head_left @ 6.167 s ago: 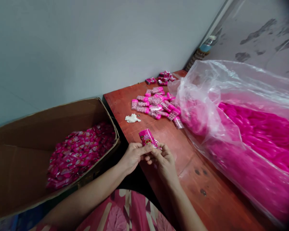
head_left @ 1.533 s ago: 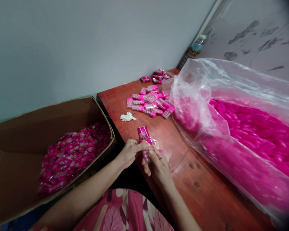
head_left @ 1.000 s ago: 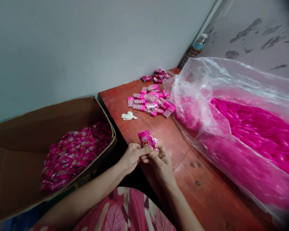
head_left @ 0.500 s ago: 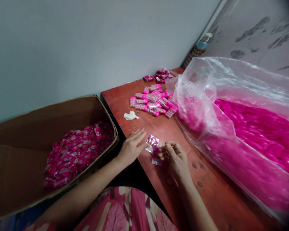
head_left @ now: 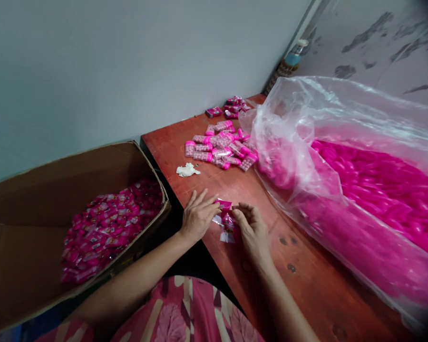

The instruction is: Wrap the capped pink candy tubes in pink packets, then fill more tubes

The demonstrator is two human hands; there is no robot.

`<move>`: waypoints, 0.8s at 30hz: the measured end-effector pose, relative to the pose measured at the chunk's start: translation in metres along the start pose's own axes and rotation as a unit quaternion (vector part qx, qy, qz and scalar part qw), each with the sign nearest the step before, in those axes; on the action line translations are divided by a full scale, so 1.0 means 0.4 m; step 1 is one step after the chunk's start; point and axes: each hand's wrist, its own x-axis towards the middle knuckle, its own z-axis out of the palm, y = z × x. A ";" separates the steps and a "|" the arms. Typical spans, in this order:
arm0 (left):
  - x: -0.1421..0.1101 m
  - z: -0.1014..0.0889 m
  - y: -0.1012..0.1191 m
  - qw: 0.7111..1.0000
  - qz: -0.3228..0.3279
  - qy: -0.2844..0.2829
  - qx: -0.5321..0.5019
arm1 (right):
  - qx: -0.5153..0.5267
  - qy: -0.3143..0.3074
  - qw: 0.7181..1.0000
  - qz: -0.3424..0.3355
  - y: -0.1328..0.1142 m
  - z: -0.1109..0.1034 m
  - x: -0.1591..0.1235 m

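Note:
A small shiny pink printed plastic wrapper (head_left: 228, 232) with clear ends lies on the red wooden table (head_left: 274, 285) between my hands. At its upper left edge, my left hand (head_left: 198, 217) has thumb and index finger closed on the film, while its other fingers stretch out. My right hand (head_left: 253, 233) pinches the right side with thumb and fingertips, the remaining fingers curled. Whether anything is inside the wrapper I cannot make out. Beyond the hands lies a pile of small clear containers with pink caps (head_left: 224, 141), filled with pinkish beads.
To the left stands a cardboard box (head_left: 28, 190) with many pink packets (head_left: 107, 232). A large clear plastic bag (head_left: 285, 123) of bright pink pieces covers the table's right side. A white crumpled lump (head_left: 188, 169) and pink packs (head_left: 214, 112) lie farther back; a bottle (head_left: 293, 58) stands behind.
My left fingers have come over onto the wrapper's left edge. My right fingertips have shifted up along its right side. The view has moved slightly.

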 end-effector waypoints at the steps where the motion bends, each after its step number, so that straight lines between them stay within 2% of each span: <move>1: 0.001 -0.003 0.004 1.000 -0.001 0.010 -0.022 | 0.018 -0.005 1.000 0.005 -0.002 0.008 0.004; 4: 0.006 -0.024 0.023 0.992 -0.034 0.024 -0.117 | 0.078 -0.022 0.996 0.035 -0.014 0.025 0.017; 6: 0.011 -0.042 0.033 0.969 -0.120 0.027 -0.214 | 0.100 -0.020 0.994 0.037 -0.027 0.029 0.026; 7: 0.014 -0.051 0.036 0.945 -0.177 0.023 -0.273 | 0.104 -0.022 0.994 0.035 -0.033 0.028 0.030; 9: 0.020 -0.064 0.038 0.879 -0.275 -0.018 -0.389 | 0.092 -0.047 0.994 0.036 -0.046 0.024 0.038; 12: 0.026 -0.069 0.035 0.786 -0.349 -0.100 -0.500 | 0.036 -0.115 0.991 0.057 -0.061 0.016 0.057; 14: 0.029 -0.067 0.034 0.743 -0.383 -0.108 -0.538 | -0.031 -0.136 0.988 0.060 -0.072 0.006 0.088; 16: 0.032 -0.063 0.034 0.717 -0.416 -0.085 -0.553 | -0.141 -0.100 0.985 0.026 -0.087 -0.006 0.138; 18: 0.035 -0.062 0.035 0.709 -0.440 -0.055 -0.548 | -0.289 -0.012 0.957 -0.027 -0.105 -0.018 0.203; 21: 0.039 -0.064 0.035 0.697 -0.464 -0.018 -0.547 | -0.501 0.115 0.856 -0.048 -0.125 -0.018 0.300; 23: 0.040 -0.068 0.032 0.679 -0.479 -0.003 -0.556 | -0.568 0.150 0.808 -0.033 -0.127 -0.002 0.347; 24: 0.041 -0.071 0.030 0.669 -0.488 0.004 -0.560 | -0.580 0.154 0.799 -0.026 -0.125 0.008 0.364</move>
